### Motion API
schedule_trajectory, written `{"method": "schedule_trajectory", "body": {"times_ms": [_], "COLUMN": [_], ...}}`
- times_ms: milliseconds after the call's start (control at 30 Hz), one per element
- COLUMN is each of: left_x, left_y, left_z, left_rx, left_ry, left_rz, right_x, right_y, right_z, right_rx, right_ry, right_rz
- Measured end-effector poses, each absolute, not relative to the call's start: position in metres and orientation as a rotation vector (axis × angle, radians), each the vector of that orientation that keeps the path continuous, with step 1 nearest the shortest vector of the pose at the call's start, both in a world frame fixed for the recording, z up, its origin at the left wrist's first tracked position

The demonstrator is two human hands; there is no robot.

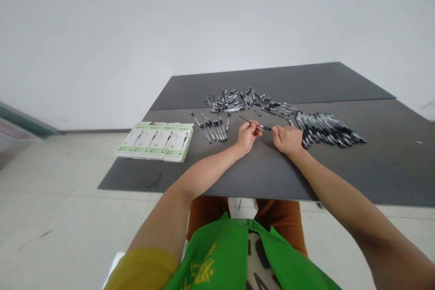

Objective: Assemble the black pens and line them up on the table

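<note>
- Pen [267, 128]: above the table [390, 163], between both hands; a thin dark rod [244, 119] points out leftward, possibly a separate piece.
- Left hand [249, 137]: thumb and fingertips pinching the pen near the rod.
- Pen middle: likely light, stiff, somewhat slippery plastic; dark sleeve should give best hold, slim rod would bend easiest.
- Right hand [287, 139]: fingers curled round the pen's right end.
- Farther right: pen pile [329, 129].

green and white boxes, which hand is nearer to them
The left hand; it is to the right of the boxes. The right hand is farther right, beside the large pile of pens.
</note>
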State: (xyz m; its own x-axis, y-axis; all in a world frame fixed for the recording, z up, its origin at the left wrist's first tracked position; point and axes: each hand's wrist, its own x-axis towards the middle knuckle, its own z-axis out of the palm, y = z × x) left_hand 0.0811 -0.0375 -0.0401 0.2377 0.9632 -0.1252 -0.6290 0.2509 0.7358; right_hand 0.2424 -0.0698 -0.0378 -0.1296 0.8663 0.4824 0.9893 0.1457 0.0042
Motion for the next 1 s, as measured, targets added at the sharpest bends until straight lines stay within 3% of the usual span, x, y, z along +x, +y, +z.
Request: {"method": "schedule_trajectory", "body": {"times_ms": [167, 433, 1000], "left_x": [0.077, 0.074, 0.073], "left_y": [-0.025, -0.021, -0.014], "left_z": [-0.041, -0.04, -0.044], "left_rx": [0.55, 0.51, 0.496], "left_ry": [0.625, 0.432, 0.436], "left_rz": [1.322, 1.037, 0.987], "right_x": [0.242, 0.235, 0.231], "right_y": [-0.07, -0.072, -0.078], "right_z": [-0.038, -0.034, -0.03], "right_rx": [-1.8, -1.827, -1.806], "right_ry": [-2.117, -2.127, -2.05], "right_rz": [-0.505, -0.566, -0.587]}}
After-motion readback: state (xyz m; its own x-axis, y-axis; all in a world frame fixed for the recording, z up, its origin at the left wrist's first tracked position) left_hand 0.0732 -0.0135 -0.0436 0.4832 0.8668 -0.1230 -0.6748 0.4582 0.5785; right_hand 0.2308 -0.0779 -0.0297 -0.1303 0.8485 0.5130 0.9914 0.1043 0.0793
